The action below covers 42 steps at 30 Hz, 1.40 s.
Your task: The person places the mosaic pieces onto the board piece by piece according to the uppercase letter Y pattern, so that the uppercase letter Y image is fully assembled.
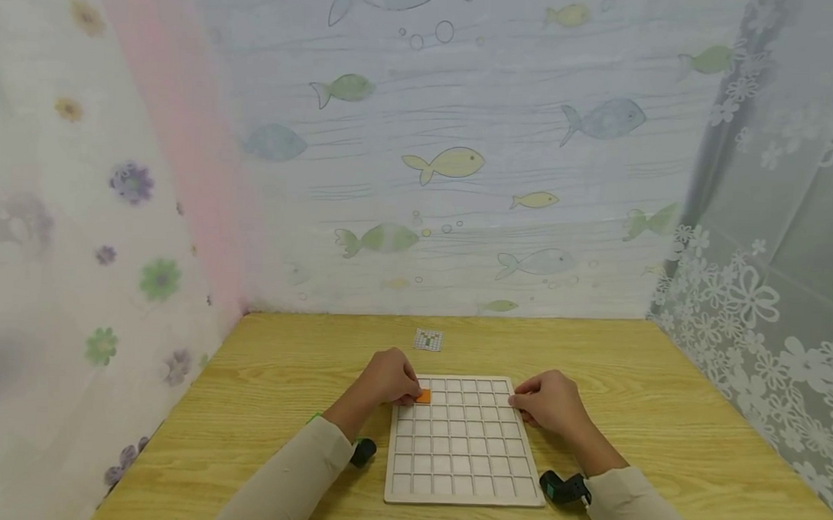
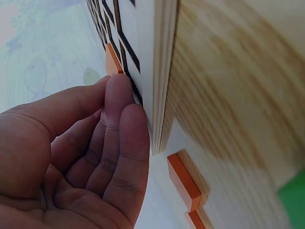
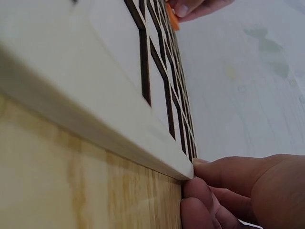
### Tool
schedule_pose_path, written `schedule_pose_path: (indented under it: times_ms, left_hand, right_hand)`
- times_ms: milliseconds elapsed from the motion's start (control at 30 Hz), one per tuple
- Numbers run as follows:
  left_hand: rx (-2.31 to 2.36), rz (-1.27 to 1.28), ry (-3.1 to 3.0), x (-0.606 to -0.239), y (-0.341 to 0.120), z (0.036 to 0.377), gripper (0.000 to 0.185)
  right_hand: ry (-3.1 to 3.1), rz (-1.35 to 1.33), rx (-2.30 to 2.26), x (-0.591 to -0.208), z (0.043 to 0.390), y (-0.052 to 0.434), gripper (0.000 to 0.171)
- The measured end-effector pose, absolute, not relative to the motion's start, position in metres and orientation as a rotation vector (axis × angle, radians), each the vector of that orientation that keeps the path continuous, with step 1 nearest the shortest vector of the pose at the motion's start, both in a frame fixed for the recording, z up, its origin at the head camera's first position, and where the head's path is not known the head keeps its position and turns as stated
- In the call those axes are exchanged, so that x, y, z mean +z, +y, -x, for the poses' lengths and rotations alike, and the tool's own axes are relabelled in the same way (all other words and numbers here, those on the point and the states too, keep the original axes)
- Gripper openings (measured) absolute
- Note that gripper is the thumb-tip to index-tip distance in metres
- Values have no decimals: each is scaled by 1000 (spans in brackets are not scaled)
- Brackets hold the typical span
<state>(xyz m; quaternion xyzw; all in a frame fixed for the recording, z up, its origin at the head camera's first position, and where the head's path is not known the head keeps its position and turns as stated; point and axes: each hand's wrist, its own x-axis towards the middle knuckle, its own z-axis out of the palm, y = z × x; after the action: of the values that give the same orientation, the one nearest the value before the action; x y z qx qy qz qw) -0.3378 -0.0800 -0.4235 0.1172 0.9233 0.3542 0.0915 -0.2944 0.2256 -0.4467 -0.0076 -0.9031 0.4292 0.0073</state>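
A pale wooden grid board [image 1: 465, 445] with rows of square cells lies on the table. At its far left, my left hand [image 1: 392, 378] pinches an orange square tile [image 1: 423, 396] between thumb and fingertips. In the left wrist view, the tile [image 2: 113, 59] stands tilted against the cells, just past the fingertips of the left hand [image 2: 90, 143]. My right hand [image 1: 552, 402] holds the board's right edge near the far corner. Its thumb lies on the rim and its curled fingers press the side, as the right wrist view shows the hand [image 3: 238, 191].
Two more orange tiles [image 2: 183, 181] lie on the table beside the board, seen in the left wrist view. A green piece [image 2: 293, 200] shows at that view's right edge. A small printed grid card [image 1: 428, 339] lies beyond the board. Patterned sheets [image 1: 445, 238] hang behind the table.
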Motion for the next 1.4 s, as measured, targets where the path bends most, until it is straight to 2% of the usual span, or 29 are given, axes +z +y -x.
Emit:
schedule_pose_path:
  times_ms: [600, 1400]
  left_hand:
    - [1060, -361, 2721, -423, -85, 339, 6]
    - [1333, -296, 2627, -415, -126, 341, 19]
  right_hand:
    - [-2823, 56, 1338, -448, 297, 224, 11]
    - [-2828, 61, 1332, -449, 298, 225, 13]
